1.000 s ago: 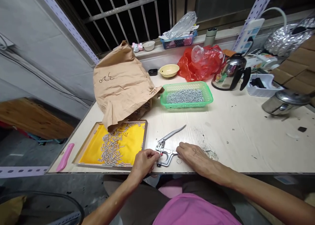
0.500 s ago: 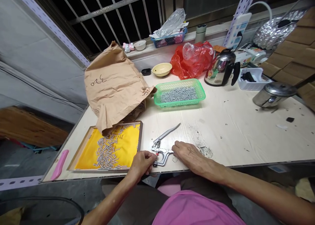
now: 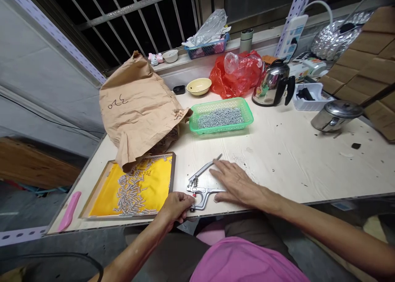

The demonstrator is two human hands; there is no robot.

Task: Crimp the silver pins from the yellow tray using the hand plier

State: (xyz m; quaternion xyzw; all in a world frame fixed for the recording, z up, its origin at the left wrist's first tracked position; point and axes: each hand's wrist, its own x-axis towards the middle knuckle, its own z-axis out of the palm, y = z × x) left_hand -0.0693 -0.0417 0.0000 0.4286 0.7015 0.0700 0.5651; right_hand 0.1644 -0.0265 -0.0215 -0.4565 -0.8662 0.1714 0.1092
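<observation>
Silver hand pliers lie near the table's front edge with their handles spread apart. My left hand is closed in a pinch at the pliers' jaw, where a small red dot shows; what the fingers hold is too small to name. My right hand lies open over the two handles, fingers stretched toward the upper handle and thumb on the lower one. To the left, a wooden-framed tray with a yellow lining holds several small silver metal pieces.
A brown paper sack leans over the tray's far end. Behind the pliers stands a green basket of silver pieces. A yellow bowl, red plastic bag, kettle and steel pot line the back and right. A pink tool lies at far left.
My right hand has opened and slid forward from the lower handle to span both handles. My left hand stays pinched at the jaw. The camera has shifted slightly.
</observation>
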